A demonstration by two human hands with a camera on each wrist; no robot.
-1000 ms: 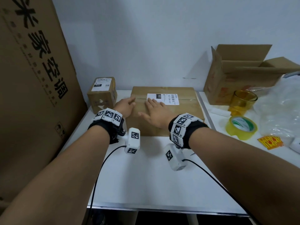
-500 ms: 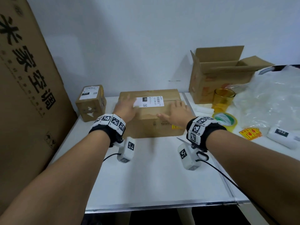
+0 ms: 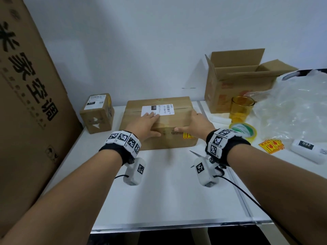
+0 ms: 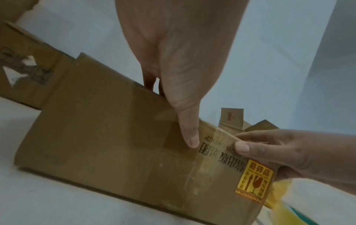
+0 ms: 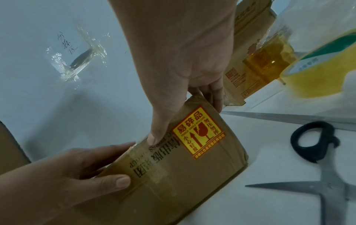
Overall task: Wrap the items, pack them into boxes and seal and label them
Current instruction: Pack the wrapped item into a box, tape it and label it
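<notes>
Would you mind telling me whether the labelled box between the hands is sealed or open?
Sealed: the labelled box has its flaps flat, clear tape running over the front edge, and a shipping label across the seam.

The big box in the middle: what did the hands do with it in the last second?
Both hands slid from its top to the near edge: the left hand and right hand now grip the big box, thumbs on its front. The shipping label stayed on top; the small box stayed put.

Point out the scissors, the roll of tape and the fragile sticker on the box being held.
scissors (image 5: pixel 316 141), right wrist view, on the black handle loop.
roll of tape (image 3: pixel 245 131), head view, on its yellow outer band.
fragile sticker (image 5: pixel 198 132), right wrist view, on its yellow printed face.
</notes>
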